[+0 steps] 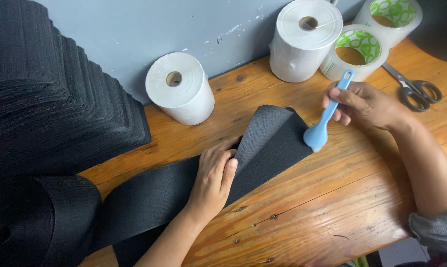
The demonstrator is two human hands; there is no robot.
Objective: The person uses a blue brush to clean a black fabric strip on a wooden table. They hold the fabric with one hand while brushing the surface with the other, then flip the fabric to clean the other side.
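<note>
Your left hand [214, 177] lies flat on the wide black strap [169, 190], fingers together, pressing it down on the wooden table [332, 198]; it grips nothing. That strap runs from a big black roll [30, 222] at your left to a folded end near the middle of the table. Your right hand [364, 105] is closed around the handle of a light blue tool [326, 116], and its round end touches the folded edge of the strap. Behind it stand two white paper rolls [181, 88], two clear tape rolls [356, 52] and scissors [415, 90]. Black cut pieces [50, 99] are stacked at the far left.
</note>
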